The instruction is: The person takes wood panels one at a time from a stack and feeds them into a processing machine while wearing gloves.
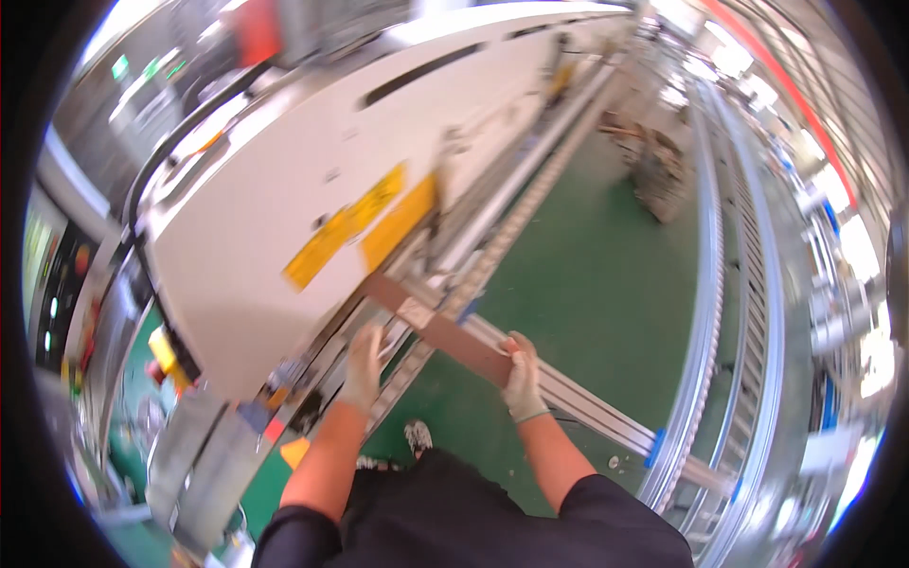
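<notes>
A narrow brown board (466,350) lies slanted across the rail along the machine's side, its far end against the machine's edge. A pale patch, perhaps a label, crosses it. My right hand (523,383), in a light glove, grips the board's near right end, thumb on top. My left hand (362,364), also gloved, is held left of the board beside the machine's bed, apart from the board. Its fingers point up and away and look outstretched, though motion blurs them.
A long white machine (246,218) with yellow stickers (346,232) fills the left. A chain-like track (502,241) runs along its side. A metal beam (592,407) leads right to a roller conveyor (705,331). A grey-brown heap (655,175) sits on the green floor (606,275).
</notes>
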A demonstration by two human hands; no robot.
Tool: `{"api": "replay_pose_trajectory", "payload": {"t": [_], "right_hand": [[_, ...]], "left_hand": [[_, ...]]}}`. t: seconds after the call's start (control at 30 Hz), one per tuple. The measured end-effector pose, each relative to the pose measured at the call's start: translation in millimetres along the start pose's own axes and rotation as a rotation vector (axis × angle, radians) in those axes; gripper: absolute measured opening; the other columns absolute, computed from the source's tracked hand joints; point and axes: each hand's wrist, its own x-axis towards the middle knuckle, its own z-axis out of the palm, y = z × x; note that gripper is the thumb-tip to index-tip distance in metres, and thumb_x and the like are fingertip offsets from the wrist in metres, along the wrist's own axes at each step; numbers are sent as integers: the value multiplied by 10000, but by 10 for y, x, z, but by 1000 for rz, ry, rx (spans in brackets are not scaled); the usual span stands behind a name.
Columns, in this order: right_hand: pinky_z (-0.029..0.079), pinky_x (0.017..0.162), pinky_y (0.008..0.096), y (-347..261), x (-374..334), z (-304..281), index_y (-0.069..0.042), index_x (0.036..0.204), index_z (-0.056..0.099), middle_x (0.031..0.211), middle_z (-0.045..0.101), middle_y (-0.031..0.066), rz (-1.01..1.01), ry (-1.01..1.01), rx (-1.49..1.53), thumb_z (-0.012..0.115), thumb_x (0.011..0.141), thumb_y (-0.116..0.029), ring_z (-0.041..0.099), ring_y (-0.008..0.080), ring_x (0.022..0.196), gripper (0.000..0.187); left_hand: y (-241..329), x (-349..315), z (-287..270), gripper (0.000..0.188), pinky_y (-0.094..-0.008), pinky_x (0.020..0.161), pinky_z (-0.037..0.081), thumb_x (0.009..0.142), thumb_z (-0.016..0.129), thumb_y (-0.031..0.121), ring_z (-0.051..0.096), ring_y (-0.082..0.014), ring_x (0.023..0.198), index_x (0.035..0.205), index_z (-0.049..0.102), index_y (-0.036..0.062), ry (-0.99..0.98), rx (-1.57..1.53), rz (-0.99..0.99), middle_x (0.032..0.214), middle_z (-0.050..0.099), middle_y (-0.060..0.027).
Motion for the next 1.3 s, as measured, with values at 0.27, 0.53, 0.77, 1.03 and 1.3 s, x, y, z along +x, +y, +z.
{"api": "replay_pose_trajectory", "payload": {"t": [0.27, 0.53, 0.77, 1.03, 1.3], "right_hand": [[477, 641, 331, 936, -27, -157, -101, 1114, 653, 902, 642, 27, 486, 197, 387, 452, 1080, -608, 596, 181, 770, 546], [336, 542, 262, 1994, -1311, -82, -156, 926, 585, 730, 508, -38, 782, -577, -226, 535, 1089, -428, 468, 115, 626, 321], [570, 794, 417, 2735, -1176, -343, -65, 1289, 615, 952, 704, 101, -74, -1407, -944, 625, 1034, -279, 721, 314, 903, 333], [560, 945, 485, 2561, -2210, 391, -24, 1063, 766, 1100, 754, 236, -362, -1317, -1719, 543, 1018, -460, 712, 407, 1072, 491], [577, 766, 489, 4393, -3303, -267, -64, 904, 751, 899, 767, 176, -1192, -1935, -1445, 601, 959, -295, 756, 325, 878, 281]], "left_hand": [[-327, -1226, -591, 638, -530, 1040, 519, 920, 663, 292, 619, -483, 1234, 1452, 524, -32, -184, 1206, 630, 1404, 594, -314], [-362, -1815, -901, 639, -527, 887, 560, 905, 693, 330, 665, -463, 1096, 1433, 545, 3, -11, 1322, 414, 1286, 672, -253], [-556, -2600, -1346, 579, -546, 1049, 453, 838, 735, 262, 611, -391, 1214, 1342, 591, 18, 256, 1285, 540, 1323, 644, -180], [-1973, -5228, -2705, 693, -491, 1182, 405, 991, 630, 408, 519, -427, 1398, 1526, 464, 1, 650, 1101, 25, 1512, 537, -280], [-4467, -9261, -2753, 548, -466, 1083, 504, 944, 511, 428, 648, -405, 1266, 1254, 739, 37, 1074, 102, -1077, 1339, 688, -228]]}}
